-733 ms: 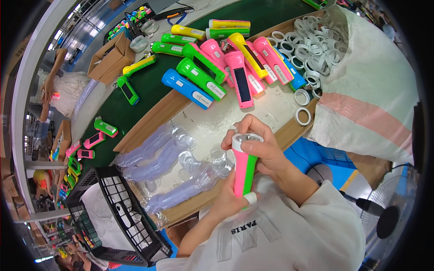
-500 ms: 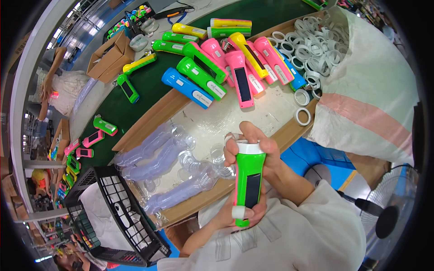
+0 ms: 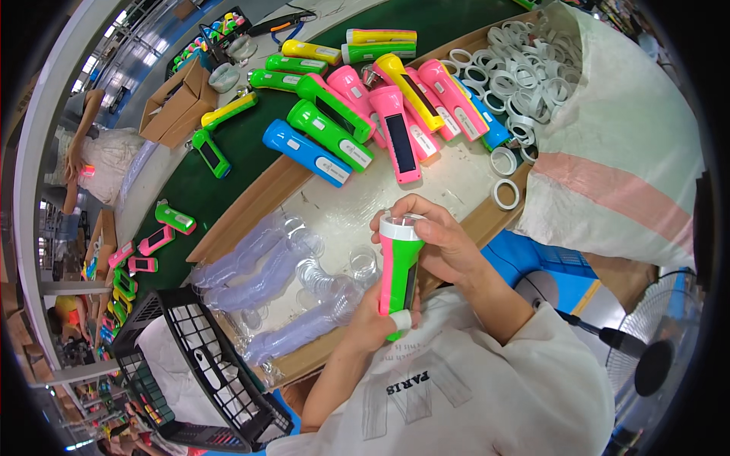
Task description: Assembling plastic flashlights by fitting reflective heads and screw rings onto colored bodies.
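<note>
A green and pink flashlight stands nearly upright in front of my body, its wide head up. My left hand, with white tape round the thumb, is closed round the lower handle. At the top, my right hand curls its fingers and thumb about the white ring on the flashlight's head. A dark panel shows on the handle's right side. Beyond my hands lies a pile of flashlights, among them a blue one and a pink one.
Rows of stacked clear lens discs lie in the tray at left. White rings spill from a woven sack at right. A black crate stands lower left, a fan lower right. Farther flashlights lie on the green belt.
The flashlight has moved up and left and turned, so its pink side now shows. My right hand has shifted its hold on the ring. My left hand still grips the handle.
</note>
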Available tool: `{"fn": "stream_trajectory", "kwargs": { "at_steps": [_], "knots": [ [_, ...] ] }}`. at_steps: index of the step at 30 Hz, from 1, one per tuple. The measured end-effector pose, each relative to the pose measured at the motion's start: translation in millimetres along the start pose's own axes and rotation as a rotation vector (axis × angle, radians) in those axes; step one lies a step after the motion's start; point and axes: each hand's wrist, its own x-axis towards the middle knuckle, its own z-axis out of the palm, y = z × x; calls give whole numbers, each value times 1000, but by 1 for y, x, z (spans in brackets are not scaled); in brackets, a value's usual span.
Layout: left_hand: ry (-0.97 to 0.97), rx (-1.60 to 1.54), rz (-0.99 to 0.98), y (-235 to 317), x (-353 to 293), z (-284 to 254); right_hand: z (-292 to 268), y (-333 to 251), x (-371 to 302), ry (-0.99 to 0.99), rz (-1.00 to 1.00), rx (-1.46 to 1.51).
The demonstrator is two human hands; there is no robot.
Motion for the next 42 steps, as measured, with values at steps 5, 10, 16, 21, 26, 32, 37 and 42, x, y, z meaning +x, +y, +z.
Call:
{"fn": "stream_trajectory", "kwargs": {
  "at_steps": [5, 10, 16, 21, 26, 32, 37, 42],
  "knots": [
    [310, 579, 142, 11, -3, 15, 7, 0, 2, 5, -50, -137],
    [150, 177, 2, 0, -16, 18, 15, 6, 4, -18, -99, -164],
    [-421, -847, -172, -8, -26, 33, 7, 33, 7, -386, -142, 519],
    [-238, -484, -114, 0, -28, 32, 4, 27, -3, -308, -149, 404],
    [346, 855, 423, -4, -2, 14, 4, 11, -11, 8, -275, -333],
    [202, 34, 63, -5, 2, 1, -10, 7, -3, 112, -32, -46],
    [47, -463, -97, 3, 7, -10, -12, -2, 0, 143, 24, -49],
    [222, 337, 71, 36, 25, -21, -25, -25, 19, 244, -273, -729]
  ]
}}
